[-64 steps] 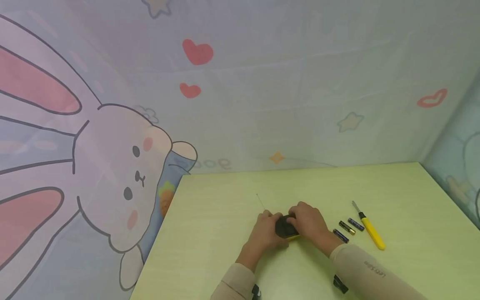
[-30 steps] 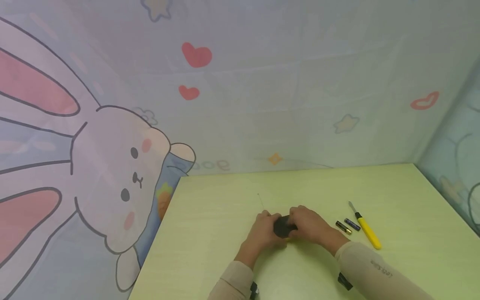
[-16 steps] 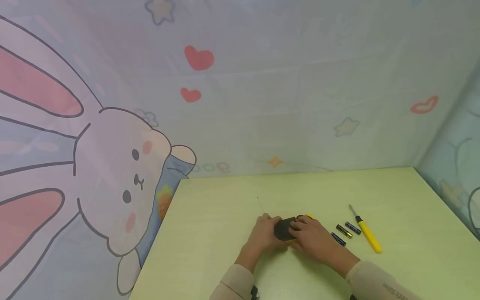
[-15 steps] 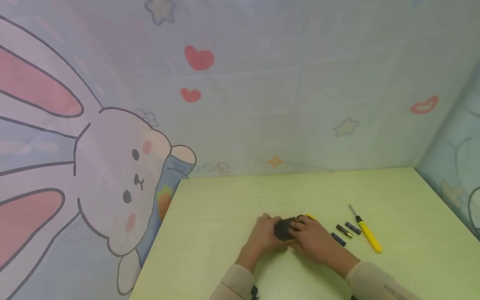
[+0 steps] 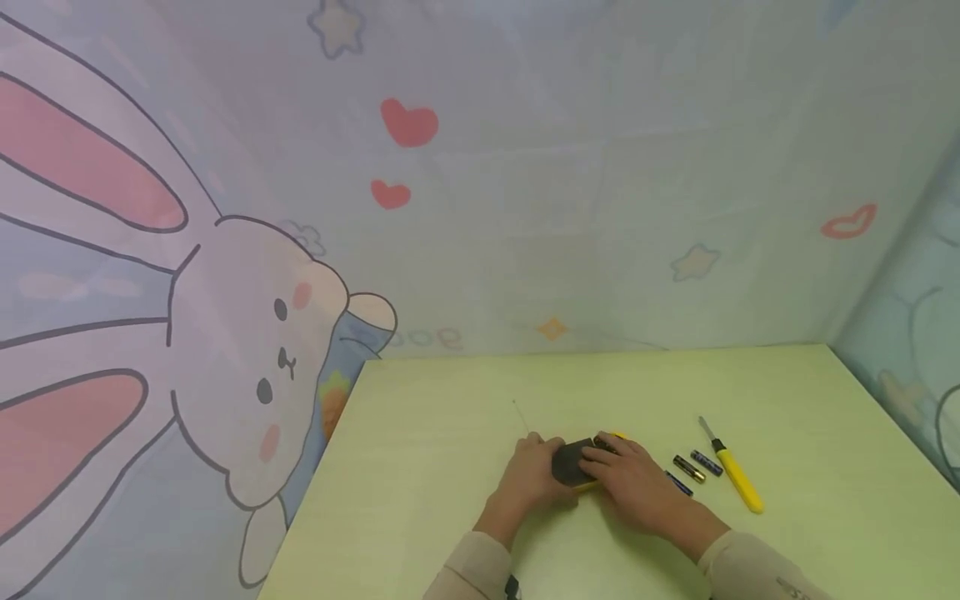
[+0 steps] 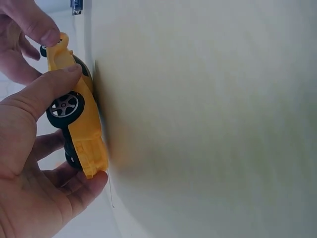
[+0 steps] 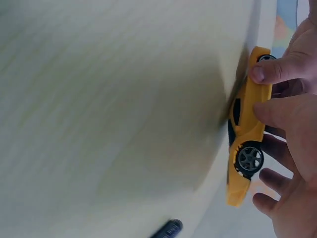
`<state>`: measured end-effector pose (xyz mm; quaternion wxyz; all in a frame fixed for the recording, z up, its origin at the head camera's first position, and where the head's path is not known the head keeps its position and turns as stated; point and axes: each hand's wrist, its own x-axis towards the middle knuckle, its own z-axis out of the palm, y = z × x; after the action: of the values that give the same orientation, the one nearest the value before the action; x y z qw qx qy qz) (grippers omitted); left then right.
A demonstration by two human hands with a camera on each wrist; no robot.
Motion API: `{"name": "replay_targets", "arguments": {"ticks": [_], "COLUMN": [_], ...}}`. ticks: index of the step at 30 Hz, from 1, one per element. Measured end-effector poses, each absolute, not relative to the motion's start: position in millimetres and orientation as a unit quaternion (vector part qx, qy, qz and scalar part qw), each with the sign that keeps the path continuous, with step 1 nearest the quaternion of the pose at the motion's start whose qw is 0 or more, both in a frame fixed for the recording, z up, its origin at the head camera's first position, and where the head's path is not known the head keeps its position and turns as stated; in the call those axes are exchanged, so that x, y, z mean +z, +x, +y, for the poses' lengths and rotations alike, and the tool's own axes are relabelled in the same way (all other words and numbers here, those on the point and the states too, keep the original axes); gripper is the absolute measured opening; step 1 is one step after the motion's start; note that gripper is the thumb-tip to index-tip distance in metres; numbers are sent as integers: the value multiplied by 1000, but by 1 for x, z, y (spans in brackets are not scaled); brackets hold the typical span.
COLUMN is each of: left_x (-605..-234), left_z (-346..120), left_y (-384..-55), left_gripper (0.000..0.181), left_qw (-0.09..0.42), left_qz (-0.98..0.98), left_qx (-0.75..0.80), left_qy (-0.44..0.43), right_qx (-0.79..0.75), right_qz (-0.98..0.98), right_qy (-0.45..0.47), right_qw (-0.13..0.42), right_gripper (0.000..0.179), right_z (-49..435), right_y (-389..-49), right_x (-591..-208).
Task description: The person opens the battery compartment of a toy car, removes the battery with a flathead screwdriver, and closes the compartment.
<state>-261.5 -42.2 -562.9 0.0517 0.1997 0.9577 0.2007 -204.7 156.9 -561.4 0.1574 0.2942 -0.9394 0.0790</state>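
Observation:
A yellow toy car lies upside down at the middle of the table, its black underside facing up. My left hand grips one end, and in the left wrist view its thumb presses the yellow side by a wheel. At the other end my right hand holds the car, with the thumb on its yellow side and fingertips over the underside. A thin wire antenna sticks out beyond the left hand. Part of the car is hidden under the fingers.
Right of the hands lie a dark blue battery, a black-and-gold battery and another blue battery. Past them is a screwdriver with a yellow handle. A printed cloth backdrop hangs behind the pale table.
My right hand has shifted from the middle of the underside to the car's right end, uncovering more of the black base and a yellow end. The left hand keeps its grip.

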Motion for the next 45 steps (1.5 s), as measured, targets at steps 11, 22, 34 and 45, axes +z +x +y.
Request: {"name": "replay_targets", "arguments": {"ticks": [11, 22, 34, 45], "left_x": [-566, -564, -568, -567], "left_z": [-41, -37, -27, -22], "left_y": [-257, -253, -256, -256], "left_gripper": [84, 77, 77, 78], "left_qw": [30, 24, 17, 15], "left_qz": [964, 968, 974, 977], "left_qx": [170, 168, 153, 161], "left_qy": [201, 183, 164, 137], "right_qx": [74, 152, 258, 324], "right_qz": [-946, -942, -933, -929], "right_qy": [284, 236, 126, 80], "right_qw": [138, 183, 218, 158], "right_gripper": [42, 46, 42, 42], "right_z": [159, 161, 161, 159], "right_y": [-210, -212, -212, -208], "right_x": [-566, -570, -573, -571]}}
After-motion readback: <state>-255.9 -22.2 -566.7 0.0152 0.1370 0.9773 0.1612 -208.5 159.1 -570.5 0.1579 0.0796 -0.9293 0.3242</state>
